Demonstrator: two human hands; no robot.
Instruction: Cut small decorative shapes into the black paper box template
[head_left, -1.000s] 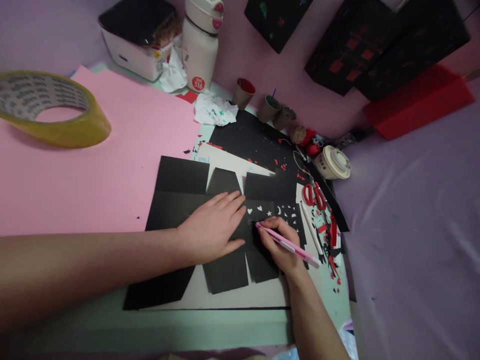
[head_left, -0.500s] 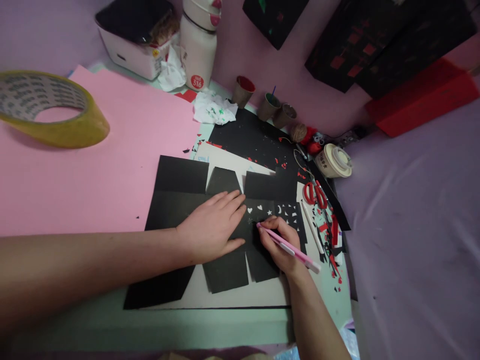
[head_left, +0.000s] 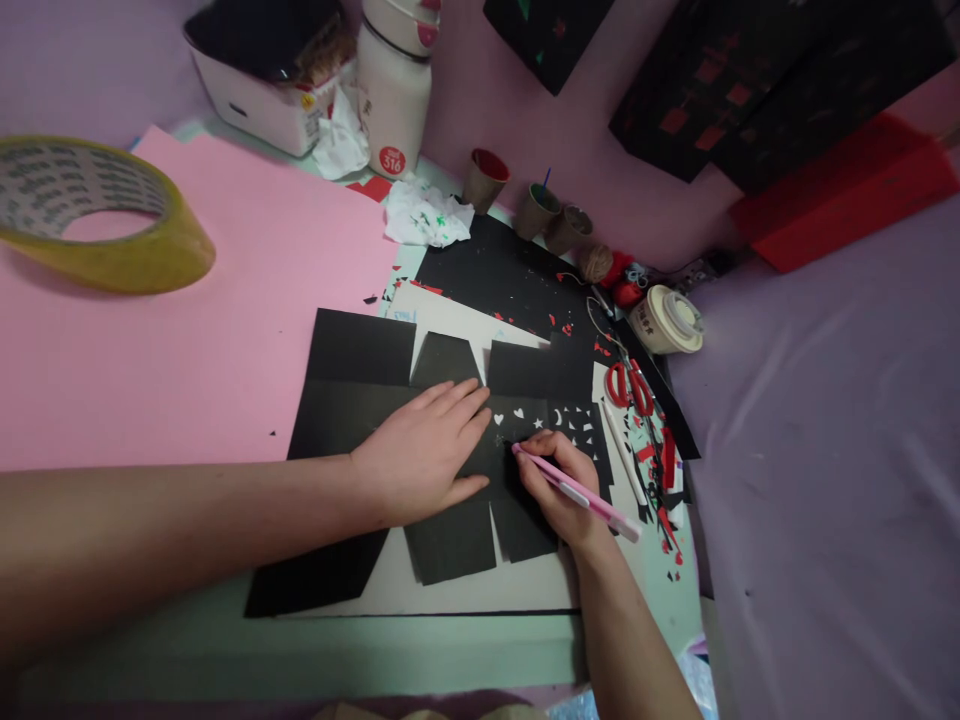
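Observation:
A black paper cut-out (head_left: pixel 352 395) with flaps lies flat on a white board (head_left: pixel 450 318). Small hearts, a star, a moon and triangles are cut through its right part. My left hand (head_left: pixel 420 455) lies flat on the black paper, fingers stretched out and pressing it down. My right hand (head_left: pixel 559 490) is closed around a pink craft knife (head_left: pixel 574 492), whose tip touches the paper just right of my left fingertips.
A pink sheet (head_left: pixel 187 320) carries a yellow tape roll (head_left: pixel 90 215) at the left. Red scissors (head_left: pixel 628 388), paper scraps, a round white container (head_left: pixel 666 320), cardboard tubes (head_left: pixel 484 180), a white flask (head_left: pixel 394 85) and a white box (head_left: pixel 259 60) stand behind.
Both hands stay in place on the black paper; the view has shifted very slightly.

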